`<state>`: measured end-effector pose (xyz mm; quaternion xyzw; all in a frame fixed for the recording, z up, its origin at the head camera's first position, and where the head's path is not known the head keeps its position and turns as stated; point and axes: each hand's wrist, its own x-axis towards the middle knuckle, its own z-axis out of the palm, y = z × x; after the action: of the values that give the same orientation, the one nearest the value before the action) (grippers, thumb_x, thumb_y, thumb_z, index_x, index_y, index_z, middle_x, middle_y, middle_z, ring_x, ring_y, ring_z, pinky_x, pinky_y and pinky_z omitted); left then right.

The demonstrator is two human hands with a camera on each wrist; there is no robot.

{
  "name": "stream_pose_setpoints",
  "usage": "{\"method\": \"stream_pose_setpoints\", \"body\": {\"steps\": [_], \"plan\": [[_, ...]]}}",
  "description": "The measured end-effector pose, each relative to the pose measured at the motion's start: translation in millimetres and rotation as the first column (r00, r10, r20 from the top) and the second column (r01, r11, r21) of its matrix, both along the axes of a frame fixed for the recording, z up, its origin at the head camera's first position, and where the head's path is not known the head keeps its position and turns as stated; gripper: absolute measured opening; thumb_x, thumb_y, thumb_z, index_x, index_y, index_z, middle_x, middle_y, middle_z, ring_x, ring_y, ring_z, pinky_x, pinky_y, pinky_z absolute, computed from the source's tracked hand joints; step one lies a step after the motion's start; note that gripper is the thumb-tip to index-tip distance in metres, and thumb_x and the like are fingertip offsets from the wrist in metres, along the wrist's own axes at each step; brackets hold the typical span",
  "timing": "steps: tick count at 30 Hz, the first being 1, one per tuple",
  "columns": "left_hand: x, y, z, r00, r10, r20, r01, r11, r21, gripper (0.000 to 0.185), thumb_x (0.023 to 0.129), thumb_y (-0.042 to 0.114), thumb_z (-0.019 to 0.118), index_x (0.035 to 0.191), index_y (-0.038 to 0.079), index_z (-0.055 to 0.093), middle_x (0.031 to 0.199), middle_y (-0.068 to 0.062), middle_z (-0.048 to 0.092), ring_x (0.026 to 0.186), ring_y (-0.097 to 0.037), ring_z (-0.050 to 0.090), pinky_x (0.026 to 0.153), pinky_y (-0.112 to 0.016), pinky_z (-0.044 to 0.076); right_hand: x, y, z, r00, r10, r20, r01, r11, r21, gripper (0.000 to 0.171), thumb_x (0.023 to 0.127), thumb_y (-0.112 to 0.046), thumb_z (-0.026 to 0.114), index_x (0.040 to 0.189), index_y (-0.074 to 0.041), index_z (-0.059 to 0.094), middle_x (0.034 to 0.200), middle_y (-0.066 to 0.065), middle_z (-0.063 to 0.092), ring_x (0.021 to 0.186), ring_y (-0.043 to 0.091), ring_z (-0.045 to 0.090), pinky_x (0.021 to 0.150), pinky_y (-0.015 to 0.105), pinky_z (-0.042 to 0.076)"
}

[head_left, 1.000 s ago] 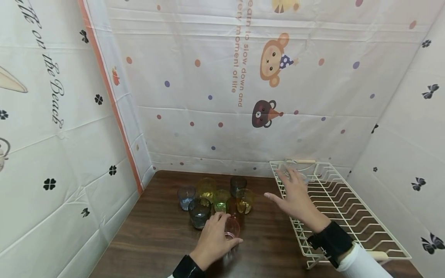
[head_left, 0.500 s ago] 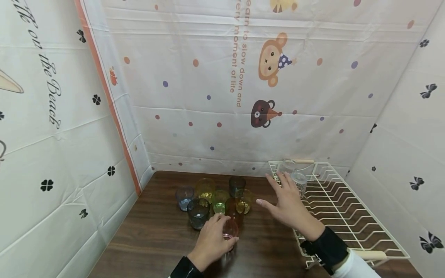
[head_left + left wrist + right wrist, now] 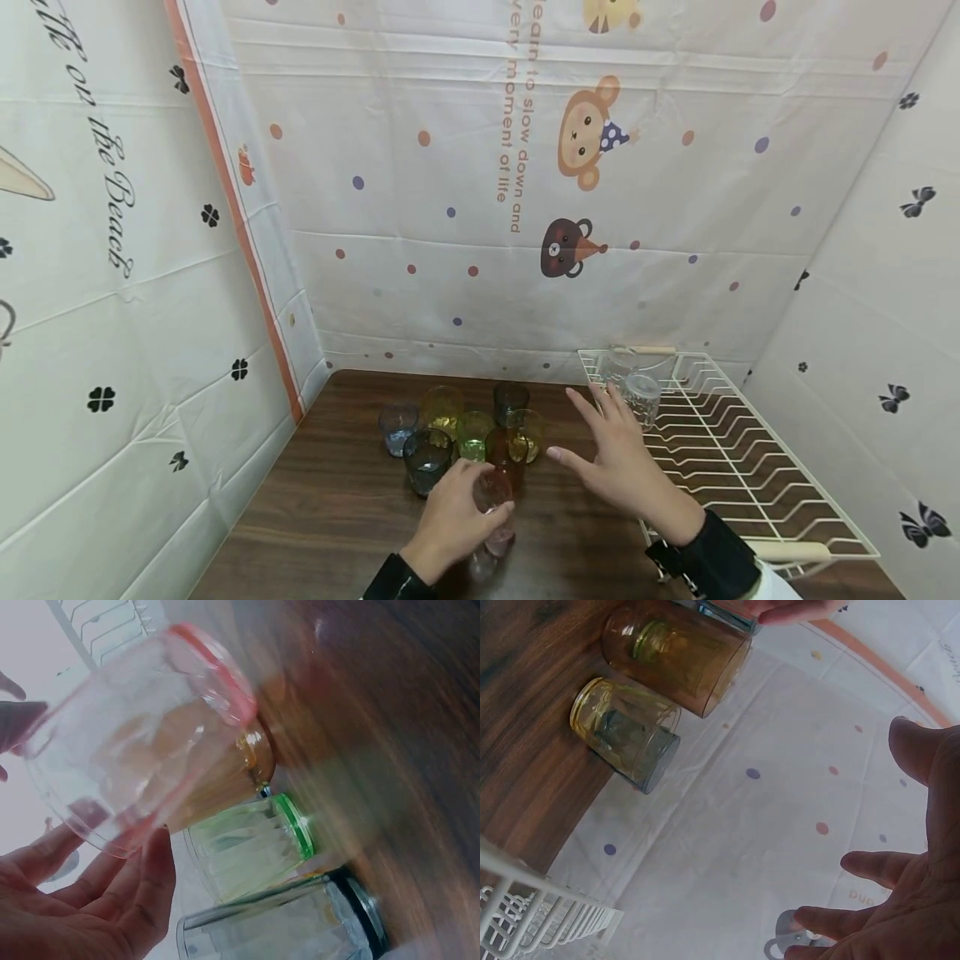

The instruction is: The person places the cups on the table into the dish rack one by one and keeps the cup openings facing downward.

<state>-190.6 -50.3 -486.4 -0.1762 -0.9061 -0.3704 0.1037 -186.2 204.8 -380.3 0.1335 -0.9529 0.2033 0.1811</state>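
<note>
My left hand [image 3: 453, 518] pinches a pink-tinted clear glass [image 3: 142, 742] near its rim between thumb and fingers. The glass looks lifted just off the wooden table, its reflection showing below. Right behind it stands a taller amber glass [image 3: 679, 656]. A green glass [image 3: 251, 844] and a dark grey glass [image 3: 427, 462] are close to the left fingertips. My right hand [image 3: 626, 467] hovers with spread, straight fingers between the glasses and the white wire rack [image 3: 738, 467], holding nothing. Two clear glasses, one of them this clear glass [image 3: 642, 400], are at the rack's far left corner.
Further back on the table [image 3: 322, 517] stand a blue glass [image 3: 398, 427], a yellow glass [image 3: 442, 407], a pale amber glass [image 3: 531, 433] and another dark glass [image 3: 511, 400]. Printed white cloth walls [image 3: 420, 208] enclose the back and both sides.
My left hand has raised the pink glass a little from the table. The right hand has drawn left and back from the rack corner, uncovering the clear glasses there.
</note>
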Motion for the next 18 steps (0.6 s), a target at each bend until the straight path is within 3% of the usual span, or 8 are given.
{"method": "stream_pose_setpoints", "body": {"steps": [7,13,18], "plan": [[-4.0,-2.5,3.7,0.999,-0.011,0.030,0.007,0.988,0.157,0.046,0.086,0.045,0.086,0.119,0.015,0.074,0.111,-0.003,0.068,0.092,-0.015,0.063,0.073,-0.024,0.048,6.0,-1.5,1.8,1.000,0.009,0.004,-0.009,1.000,-0.001,0.086,0.090,-0.049,0.083,0.162,-0.018,0.047,0.168,0.029,0.038,0.158,0.059,0.024,0.116,0.086,0.026],[-4.4,-3.8,8.0,0.999,-0.040,0.027,0.030,0.957,0.287,0.044,0.090,0.040,0.084,0.119,0.008,0.075,0.105,-0.009,0.068,0.088,-0.011,0.063,0.073,-0.019,0.053,8.3,-2.1,1.4,1.000,0.016,0.007,-0.016,1.000,-0.003,0.089,0.088,-0.050,0.085,0.162,-0.018,0.047,0.166,0.030,0.041,0.158,0.059,0.025,0.115,0.086,0.028],[-6.6,-4.4,11.2,0.995,-0.057,0.083,0.019,0.918,0.396,0.041,0.094,0.040,0.082,0.121,0.011,0.074,0.110,-0.008,0.070,0.094,-0.015,0.068,0.074,-0.020,0.056,10.9,-0.9,1.0,1.000,0.022,0.013,-0.021,0.999,-0.032,0.087,0.089,-0.050,0.084,0.161,-0.017,0.047,0.165,0.031,0.042,0.157,0.059,0.026,0.114,0.086,0.028]]}}
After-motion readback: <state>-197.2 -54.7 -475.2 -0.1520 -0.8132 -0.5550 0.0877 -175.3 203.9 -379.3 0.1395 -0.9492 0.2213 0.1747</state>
